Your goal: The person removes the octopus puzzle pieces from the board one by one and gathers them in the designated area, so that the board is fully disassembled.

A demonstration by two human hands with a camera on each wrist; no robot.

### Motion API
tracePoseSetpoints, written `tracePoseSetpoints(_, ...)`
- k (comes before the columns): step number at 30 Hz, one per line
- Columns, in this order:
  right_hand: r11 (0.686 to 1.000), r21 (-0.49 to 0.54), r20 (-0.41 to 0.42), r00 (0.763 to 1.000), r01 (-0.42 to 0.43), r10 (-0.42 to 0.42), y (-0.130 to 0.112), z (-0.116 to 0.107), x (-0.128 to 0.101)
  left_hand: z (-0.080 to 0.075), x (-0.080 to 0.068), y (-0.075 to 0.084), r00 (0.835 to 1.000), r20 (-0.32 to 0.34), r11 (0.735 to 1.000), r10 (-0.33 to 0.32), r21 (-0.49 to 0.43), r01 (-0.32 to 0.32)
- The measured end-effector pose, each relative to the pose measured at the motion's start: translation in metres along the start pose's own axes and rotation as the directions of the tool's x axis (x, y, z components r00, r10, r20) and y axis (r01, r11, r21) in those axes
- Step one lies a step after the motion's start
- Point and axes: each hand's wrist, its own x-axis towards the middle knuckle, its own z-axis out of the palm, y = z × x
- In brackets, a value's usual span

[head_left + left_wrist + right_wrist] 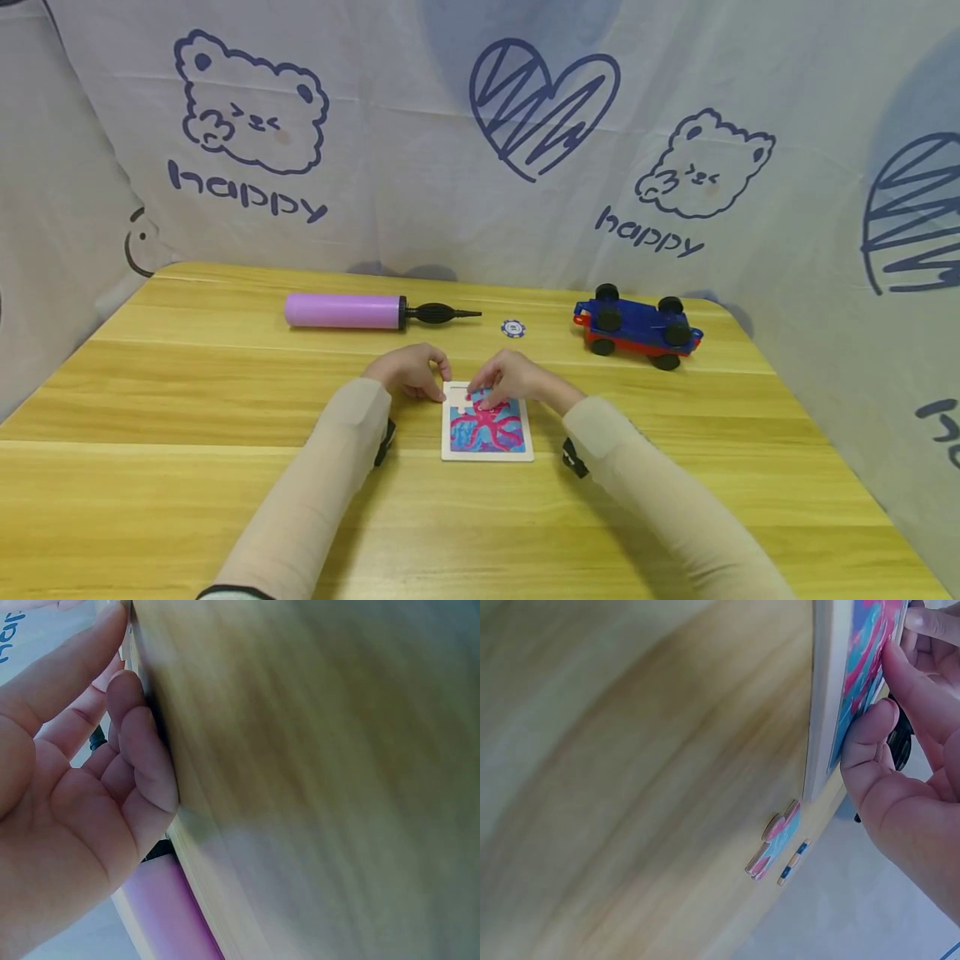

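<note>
Working on a small framed puzzle lying flat mid-table, just in front of both hands; most of the pink-and-blue picture looks filled, while a pale gap shows along the top edge, so I judge it near done but not complete; right hand presses its fingertips on pieces near the top; left hand, fingers loosely curled, touches the frame's top left corner, holding nothing; one loose piece lies apart beside the frame, unplaced.
</note>
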Motion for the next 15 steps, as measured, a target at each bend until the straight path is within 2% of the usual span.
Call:
tracePoseSetpoints(11,0.993,-0.108,0.023,0.999,0.045,-0.043,0.0019,0.001,0.0009,0.0008,-0.0014,0.0008,1.0,-0.012,1.0,-0.01,-0.005,0.009)
tracePoseSetpoints(15,0.991,-0.111,0.054,0.996,0.079,-0.074,0.0053,-0.0002,0.0026,0.0012,-0.0013,0.0007,1.0,-0.016,1.0,-0.013,-0.009,0.012)
